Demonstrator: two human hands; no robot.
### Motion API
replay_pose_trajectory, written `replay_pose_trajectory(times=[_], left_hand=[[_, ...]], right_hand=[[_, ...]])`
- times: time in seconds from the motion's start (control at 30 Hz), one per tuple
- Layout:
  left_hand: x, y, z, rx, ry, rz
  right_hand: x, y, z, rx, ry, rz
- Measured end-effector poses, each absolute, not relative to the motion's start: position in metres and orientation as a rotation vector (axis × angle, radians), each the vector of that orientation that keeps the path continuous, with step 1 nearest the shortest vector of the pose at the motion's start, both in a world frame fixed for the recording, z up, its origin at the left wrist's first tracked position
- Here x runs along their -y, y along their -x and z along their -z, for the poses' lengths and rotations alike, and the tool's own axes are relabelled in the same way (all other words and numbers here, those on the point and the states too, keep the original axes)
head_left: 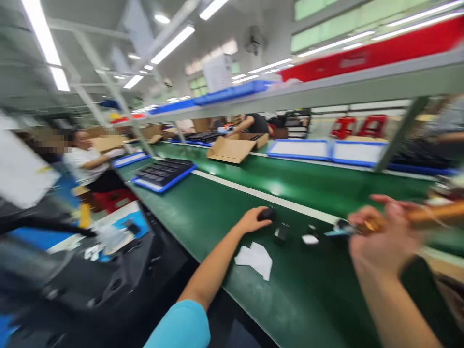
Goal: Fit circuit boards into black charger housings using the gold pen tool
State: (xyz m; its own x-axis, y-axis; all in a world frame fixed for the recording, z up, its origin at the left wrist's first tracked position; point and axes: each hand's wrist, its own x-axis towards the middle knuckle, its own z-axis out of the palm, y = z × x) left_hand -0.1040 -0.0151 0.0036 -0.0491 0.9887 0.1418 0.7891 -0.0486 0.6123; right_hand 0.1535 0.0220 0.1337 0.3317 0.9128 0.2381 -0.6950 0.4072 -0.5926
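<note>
My left hand (253,220) reaches out over the green conveyor belt (290,299) with its fingers closed round a small black part (267,213). My right hand (384,232) is raised at the right, blurred by motion, and grips a brass-coloured tool (416,217) whose dark tip points left. Between the hands lie a small black block (281,233) and a small white piece (310,239) on the belt. A crumpled white cloth (255,258) lies just below my left hand.
A blue tray of black parts (165,175) rides the belt at the left. An open cardboard box (232,149) and blue-rimmed white trays (300,149) sit beyond. Other workers sit at the left and far side. A shelf with red and blue bins (362,55) runs overhead.
</note>
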Motion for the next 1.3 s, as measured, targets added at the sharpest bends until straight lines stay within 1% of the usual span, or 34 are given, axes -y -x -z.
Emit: replay_pose_trajectory(times=[0.1, 0.23, 0.4, 0.6, 0.77, 1.0, 1.3], left_hand=[[0.009, 0.106, -0.002, -1.757, -1.906, -0.762], [0.013, 0.104, -0.005, -1.578, -1.903, -0.642], [0.025, 0.100, -0.017, -1.525, -1.852, -0.479], [0.019, 0.075, -0.014, -1.661, -1.923, -0.488], [0.008, 0.054, -0.015, -1.685, -2.003, -0.432], [-0.016, 0.026, -0.023, -1.555, -2.097, -0.338], [-0.028, -0.004, -0.019, -1.324, -2.114, -0.347]], right_hand=[[-0.021, -0.167, -0.124, 0.671, 0.423, -1.024], [-0.023, -0.162, -0.121, 0.759, 0.401, -1.016], [-0.023, -0.164, -0.119, 0.790, 0.397, -1.026], [-0.026, -0.166, -0.117, 0.790, 0.411, -1.017], [-0.025, -0.164, -0.116, 0.798, 0.398, -1.023], [-0.023, -0.162, -0.116, 0.817, 0.364, -1.027], [-0.014, -0.159, -0.118, 0.816, 0.349, -1.064]])
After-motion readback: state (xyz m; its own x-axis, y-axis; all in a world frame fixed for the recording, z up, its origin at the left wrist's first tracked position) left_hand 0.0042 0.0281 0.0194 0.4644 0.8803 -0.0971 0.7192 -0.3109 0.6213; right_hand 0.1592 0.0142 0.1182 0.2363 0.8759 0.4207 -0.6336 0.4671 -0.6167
